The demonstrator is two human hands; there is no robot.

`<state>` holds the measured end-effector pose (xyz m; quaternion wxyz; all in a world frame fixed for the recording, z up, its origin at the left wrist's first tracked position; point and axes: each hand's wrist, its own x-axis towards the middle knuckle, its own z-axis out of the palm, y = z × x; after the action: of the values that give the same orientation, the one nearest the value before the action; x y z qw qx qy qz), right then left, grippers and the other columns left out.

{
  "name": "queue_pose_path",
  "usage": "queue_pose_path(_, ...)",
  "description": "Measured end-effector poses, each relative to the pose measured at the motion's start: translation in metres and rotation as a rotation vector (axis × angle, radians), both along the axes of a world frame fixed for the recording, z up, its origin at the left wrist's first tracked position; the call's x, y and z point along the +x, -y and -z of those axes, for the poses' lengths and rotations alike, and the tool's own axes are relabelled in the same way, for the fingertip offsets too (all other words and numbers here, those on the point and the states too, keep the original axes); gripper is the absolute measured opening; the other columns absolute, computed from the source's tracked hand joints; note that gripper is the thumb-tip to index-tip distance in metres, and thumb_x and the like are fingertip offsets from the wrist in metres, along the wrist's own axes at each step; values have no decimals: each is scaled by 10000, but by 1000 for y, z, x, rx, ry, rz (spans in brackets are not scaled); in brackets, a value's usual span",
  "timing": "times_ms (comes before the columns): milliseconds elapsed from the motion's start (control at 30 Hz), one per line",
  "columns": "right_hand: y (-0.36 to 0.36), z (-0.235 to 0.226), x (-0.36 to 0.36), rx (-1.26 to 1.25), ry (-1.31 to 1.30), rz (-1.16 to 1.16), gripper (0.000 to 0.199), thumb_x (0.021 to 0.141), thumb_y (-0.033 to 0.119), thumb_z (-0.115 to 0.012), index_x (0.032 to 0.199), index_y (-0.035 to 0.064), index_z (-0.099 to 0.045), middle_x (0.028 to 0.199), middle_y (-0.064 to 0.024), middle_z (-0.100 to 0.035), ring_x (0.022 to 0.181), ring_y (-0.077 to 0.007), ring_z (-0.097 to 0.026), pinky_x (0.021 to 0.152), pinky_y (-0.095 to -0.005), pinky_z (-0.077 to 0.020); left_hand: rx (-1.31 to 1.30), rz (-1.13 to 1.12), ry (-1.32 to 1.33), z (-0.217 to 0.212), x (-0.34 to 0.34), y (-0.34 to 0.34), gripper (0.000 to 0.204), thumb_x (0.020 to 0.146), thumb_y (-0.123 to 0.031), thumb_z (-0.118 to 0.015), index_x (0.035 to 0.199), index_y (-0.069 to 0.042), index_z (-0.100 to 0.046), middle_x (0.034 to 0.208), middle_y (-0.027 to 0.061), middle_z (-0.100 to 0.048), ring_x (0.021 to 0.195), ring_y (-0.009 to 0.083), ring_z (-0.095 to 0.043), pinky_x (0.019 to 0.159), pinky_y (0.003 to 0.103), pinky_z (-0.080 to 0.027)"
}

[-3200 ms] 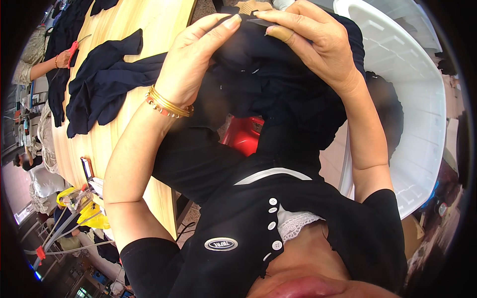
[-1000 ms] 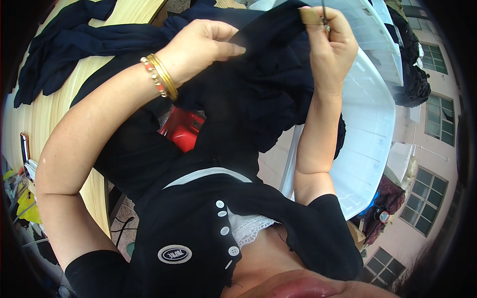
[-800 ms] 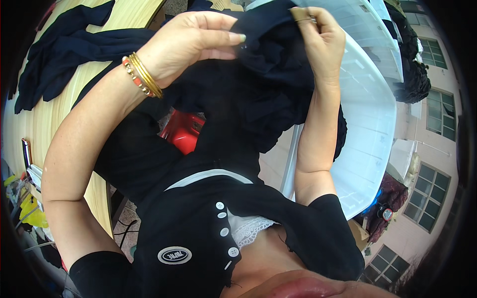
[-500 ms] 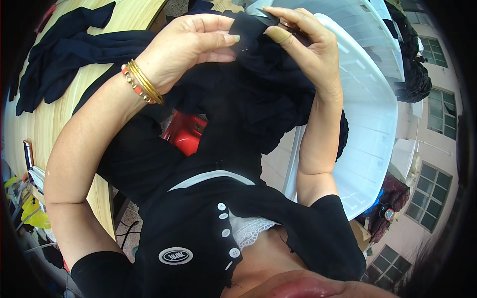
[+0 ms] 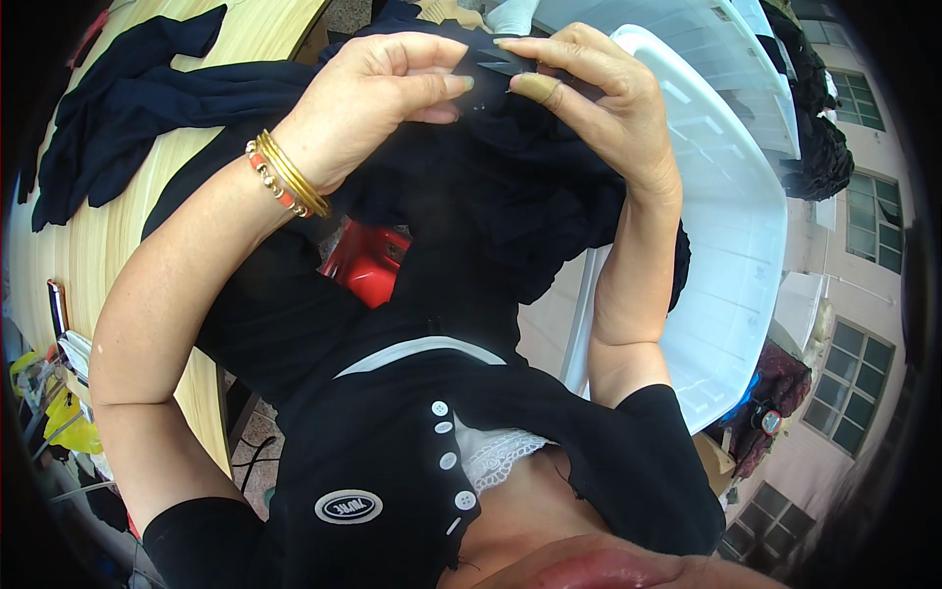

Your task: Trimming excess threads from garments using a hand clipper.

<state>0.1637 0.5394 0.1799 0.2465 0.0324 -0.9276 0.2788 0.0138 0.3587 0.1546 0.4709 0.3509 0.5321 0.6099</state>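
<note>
My left hand [image 5: 388, 83], with gold and orange bracelets at its wrist, pinches the edge of a dark navy garment [image 5: 471, 162]. The garment spreads over my lap in loose folds. Close to those fingertips, my right hand [image 5: 618, 98] is closed on small thread snips [image 5: 500, 67], whose pointed blades face left, slightly parted, against the dark cloth. A tan covering wraps the right thumb. The snips' handles are mostly hidden inside my right fingers, and dark cloth against dark cloth makes the exact cutting spot impossible to tell.
On my left, a wooden table [image 5: 108, 265] carries another dark garment [image 5: 128, 128]. A large white plastic bin [image 5: 731, 245] stands on my right, with a second bin [image 5: 687, 59] beyond. A red stool [image 5: 368, 265] shows below my lap. Yellow plastic [image 5: 71, 422] lies far left.
My right hand has come slightly left and down, bringing the snips' blades nearer my left fingertips. The left hand has shifted a little lower, still pinching the cloth.
</note>
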Motion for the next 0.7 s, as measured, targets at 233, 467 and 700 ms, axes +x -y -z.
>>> queue_pose_path(233, -2, -1, 1, 47, -19, -10, 226, 757, 91, -745, 982, 96, -734, 673, -18, -549, 581, -107, -497, 503, -243, -367, 7, 30, -12, 1, 1, -2, 266, 895, -102, -601, 1143, -13, -630, 1031, 61, -667, 928, 131, -646, 849, 264, -527)
queue_pose_path(467, 5, -8, 2, -31, -10, 20, 227, 771, 42, -719, 998, 37, -717, 736, -39, -593, 648, -121, -535, 561, -238, -396, 33, 11, 8, 1, -2, 0, 259, 903, -157, -627, 1137, -47, -639, 959, 43, -672, 855, 114, -658, 825, 273, -547)
queue_pose_path(700, -9, 9, -13, -250, -402, -198, 204, 812, 25, -684, 1012, -10, -674, 740, -2, -553, 643, -75, -499, 572, -212, -381, 15, 14, 26, -2, -5, -3, 227, 888, -123, -623, 1091, -22, -643, 981, 40, -669, 872, 115, -648, 815, 251, -536)
